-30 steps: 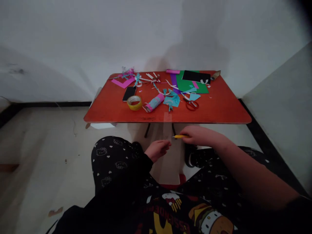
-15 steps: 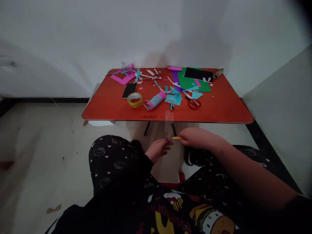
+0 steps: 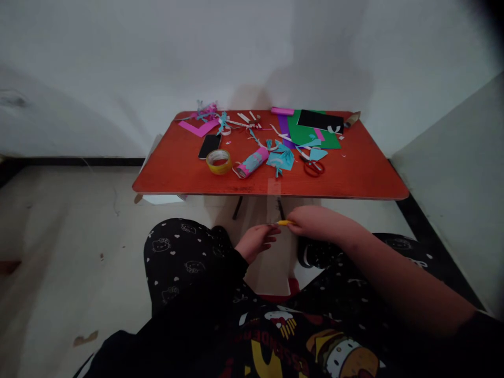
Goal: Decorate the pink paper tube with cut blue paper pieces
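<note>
While patterned trousers (image 3: 173,257) frame the lap, the left hand (image 3: 252,242) sits between the knees, its fingers bent and slightly apart; whether they pinch anything, I cannot tell. Just across from it, the right hand (image 3: 313,221) has its fingers closed round a yellow knife (image 3: 284,222), the blade pointing at the left fingertips, touching or nearly so. A clear strip (image 3: 274,187) lies on the near edge of the table (image 3: 177,178) and runs off it toward the hands, its lower end too faint to follow. To my eye, the step in hand is working the blade at that strip, and the next move calls for a steady left hand and a short stroke clear of the skin. Beyond, a pink tube (image 3: 252,161) lies between the tape roll (image 3: 219,167) and a blue scrap (image 3: 281,160). Farther back are the phone (image 3: 209,147) and green sheet (image 3: 295,134), then the wall (image 3: 157,63).
</note>
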Demonstrator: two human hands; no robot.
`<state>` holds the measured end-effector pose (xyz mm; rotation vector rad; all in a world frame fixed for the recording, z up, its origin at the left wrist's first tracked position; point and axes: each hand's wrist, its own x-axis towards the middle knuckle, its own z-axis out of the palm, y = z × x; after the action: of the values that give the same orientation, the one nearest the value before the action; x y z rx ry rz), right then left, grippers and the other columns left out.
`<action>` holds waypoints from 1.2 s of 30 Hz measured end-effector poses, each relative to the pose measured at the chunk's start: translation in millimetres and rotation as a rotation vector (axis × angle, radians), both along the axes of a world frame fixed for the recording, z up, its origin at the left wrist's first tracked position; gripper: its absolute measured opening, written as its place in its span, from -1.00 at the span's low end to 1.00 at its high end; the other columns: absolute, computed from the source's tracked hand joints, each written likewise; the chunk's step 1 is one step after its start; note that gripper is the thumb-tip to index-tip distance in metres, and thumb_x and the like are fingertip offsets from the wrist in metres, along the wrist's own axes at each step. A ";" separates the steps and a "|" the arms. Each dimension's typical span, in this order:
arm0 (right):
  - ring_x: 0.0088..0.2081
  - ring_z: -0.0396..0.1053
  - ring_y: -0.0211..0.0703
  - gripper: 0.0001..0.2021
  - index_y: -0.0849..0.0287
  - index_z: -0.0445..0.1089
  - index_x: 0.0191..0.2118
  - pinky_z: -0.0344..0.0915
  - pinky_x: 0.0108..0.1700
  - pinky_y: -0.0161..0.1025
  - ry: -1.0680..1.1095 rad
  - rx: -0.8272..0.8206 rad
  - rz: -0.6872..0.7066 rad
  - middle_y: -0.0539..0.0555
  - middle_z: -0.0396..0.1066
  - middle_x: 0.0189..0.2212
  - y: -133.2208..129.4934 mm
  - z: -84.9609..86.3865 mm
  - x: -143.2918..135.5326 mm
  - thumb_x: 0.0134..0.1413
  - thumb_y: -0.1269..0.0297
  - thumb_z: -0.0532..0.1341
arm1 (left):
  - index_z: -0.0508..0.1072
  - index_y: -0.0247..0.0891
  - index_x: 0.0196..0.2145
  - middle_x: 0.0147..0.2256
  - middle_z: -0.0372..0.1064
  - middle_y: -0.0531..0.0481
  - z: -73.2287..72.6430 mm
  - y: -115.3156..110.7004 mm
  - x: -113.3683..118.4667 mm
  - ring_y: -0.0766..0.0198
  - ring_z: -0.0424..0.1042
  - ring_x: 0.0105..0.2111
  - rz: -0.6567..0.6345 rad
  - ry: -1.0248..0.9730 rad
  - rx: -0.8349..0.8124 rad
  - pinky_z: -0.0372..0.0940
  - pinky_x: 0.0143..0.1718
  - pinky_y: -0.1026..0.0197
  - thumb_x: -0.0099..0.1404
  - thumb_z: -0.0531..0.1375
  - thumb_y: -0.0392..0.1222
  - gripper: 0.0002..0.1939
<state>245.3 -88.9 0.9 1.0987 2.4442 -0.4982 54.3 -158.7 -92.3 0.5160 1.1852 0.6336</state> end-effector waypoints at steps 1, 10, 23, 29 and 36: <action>-0.28 0.52 -0.02 -0.60 0.21 0.59 -0.20 0.20 -0.29 -0.24 -0.003 0.002 -0.005 0.26 0.60 -0.24 -0.3 0.2 -0.4 0.33 0.18 0.02 | 0.60 -0.19 -0.02 0.17 0.49 -0.16 0.5 0.1 0.3 0.25 0.45 -0.15 -0.001 -0.001 0.001 0.16 -0.25 0.25 0.26 0.28 0.04 -0.60; -0.25 0.54 0.03 -0.61 0.23 0.60 -0.20 0.23 -0.30 -0.22 -0.030 0.013 -0.055 0.30 0.61 -0.22 -4.1 9.6 -2.9 0.30 0.16 0.04 | 0.62 -0.16 -0.02 0.16 0.50 -0.15 -3.5 0.4 1.8 0.29 0.42 -0.21 -0.005 -0.018 0.004 0.17 -0.24 0.26 0.25 0.30 0.08 -0.58; -0.20 0.55 0.07 -0.60 0.23 0.58 -0.21 0.29 -0.25 -0.20 -0.045 0.060 -0.043 0.29 0.59 -0.21 -4.6 11.7 3.1 0.35 0.12 0.04 | 0.61 -0.22 -0.03 0.16 0.51 -0.16 -6.8 1.3 0.0 0.32 0.42 -0.23 0.016 0.008 -0.011 0.18 -0.25 0.27 0.26 0.29 0.08 -0.57; -0.21 0.55 0.04 -0.60 0.23 0.57 -0.19 0.27 -0.26 -0.21 -0.017 0.031 -0.024 0.28 0.59 -0.20 -3.3 13.9 0.6 0.36 0.12 0.03 | 0.62 -0.19 -0.02 0.16 0.50 -0.17 -6.4 0.9 1.3 0.31 0.42 -0.23 0.010 0.017 0.001 0.15 -0.27 0.26 0.22 0.33 0.11 -0.54; -0.20 0.58 0.08 -0.61 0.27 0.62 -0.17 0.33 -0.22 -0.20 -0.076 0.016 -0.073 0.34 0.61 -0.21 -8.6 22.8 -14.9 0.33 0.20 0.06 | 0.61 -0.22 -0.04 0.13 0.52 -0.17 -3.4 1.0 1.1 0.34 0.40 -0.27 0.028 0.007 -0.004 0.16 -0.28 0.27 0.23 0.32 0.08 -0.57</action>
<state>230.5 -97.5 23.7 1.1946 2.3536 -0.4513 55.4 -157.7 -95.7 0.4992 1.2017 0.6536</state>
